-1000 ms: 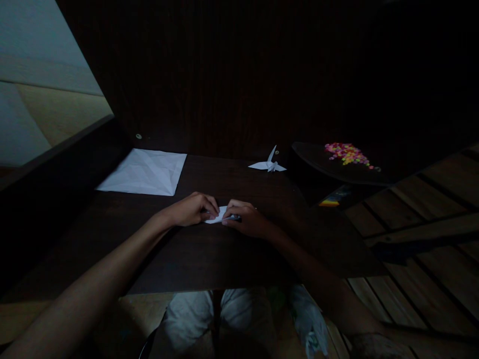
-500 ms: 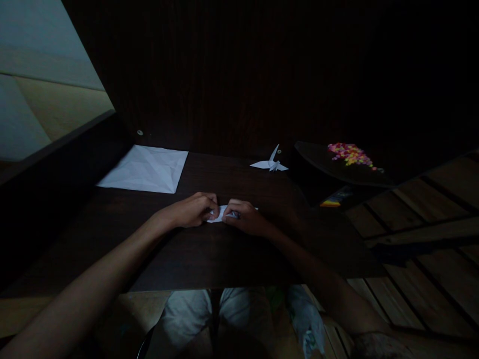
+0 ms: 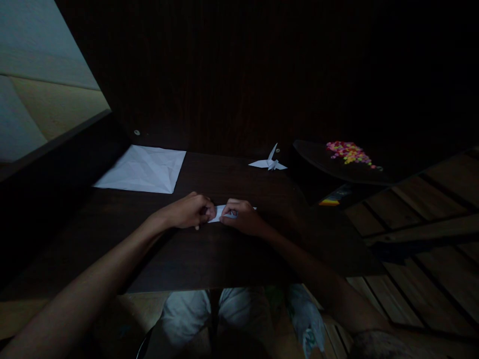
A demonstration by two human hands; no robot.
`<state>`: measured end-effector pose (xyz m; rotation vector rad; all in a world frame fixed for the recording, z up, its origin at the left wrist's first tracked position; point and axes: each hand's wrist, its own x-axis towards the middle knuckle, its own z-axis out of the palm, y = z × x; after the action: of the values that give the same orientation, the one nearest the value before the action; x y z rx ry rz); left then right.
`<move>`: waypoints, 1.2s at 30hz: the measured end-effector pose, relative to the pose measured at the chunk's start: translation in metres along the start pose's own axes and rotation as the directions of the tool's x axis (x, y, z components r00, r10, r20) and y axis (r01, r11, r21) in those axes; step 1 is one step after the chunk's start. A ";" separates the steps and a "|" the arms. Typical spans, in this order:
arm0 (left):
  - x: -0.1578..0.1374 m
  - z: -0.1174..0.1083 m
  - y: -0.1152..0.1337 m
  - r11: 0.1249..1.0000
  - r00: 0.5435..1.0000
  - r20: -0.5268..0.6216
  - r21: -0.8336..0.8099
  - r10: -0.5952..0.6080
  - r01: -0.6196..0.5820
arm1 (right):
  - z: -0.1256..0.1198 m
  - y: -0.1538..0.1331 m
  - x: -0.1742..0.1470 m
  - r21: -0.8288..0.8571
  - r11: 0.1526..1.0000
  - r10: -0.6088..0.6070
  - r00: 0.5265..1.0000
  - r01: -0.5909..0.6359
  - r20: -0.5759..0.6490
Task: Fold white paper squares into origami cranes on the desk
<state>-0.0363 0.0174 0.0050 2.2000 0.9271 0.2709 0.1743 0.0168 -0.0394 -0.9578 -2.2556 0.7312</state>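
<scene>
A small piece of folded white paper (image 3: 218,213) lies on the dark desk between my hands, its ends partly covered by fingers. My left hand (image 3: 190,211) is closed with curled fingers at the paper's left end. On its right part, my right hand (image 3: 239,215) pinches the paper between thumb and fingers. Farther back on the desk stands a folded white paper crane (image 3: 270,163). At the back left a creased white sheet (image 3: 147,169) lies flat. Dim light hides the finer folds in the paper.
At the right, a dark curved shelf (image 3: 314,162) bears a heap of small colourful pieces (image 3: 350,153), with a yellow item (image 3: 329,202) beneath it. A dark panel (image 3: 224,75) rises behind the desk (image 3: 179,259). A low side wall (image 3: 56,164) bounds the left.
My left hand has shifted slightly left along the folded paper, showing more of its middle. My right hand keeps its pinch. The view has moved a little.
</scene>
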 end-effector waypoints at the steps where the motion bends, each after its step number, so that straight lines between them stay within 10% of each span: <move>1: 0.000 0.000 -0.001 0.997 0.999 0.014 -0.065 -0.033 0.034 | 0.000 0.000 0.000 0.001 1.000 0.001 1.000 -0.001 0.001; 36: 0.006 -0.001 -0.005 0.967 0.981 0.082 -0.173 -0.178 0.189 | 0.002 -0.005 0.007 0.091 0.976 0.196 0.981 -0.196 0.006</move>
<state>-0.0354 0.0245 0.0017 1.9325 1.0215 0.1855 0.1670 0.0185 -0.0355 -1.1473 -2.1250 0.9086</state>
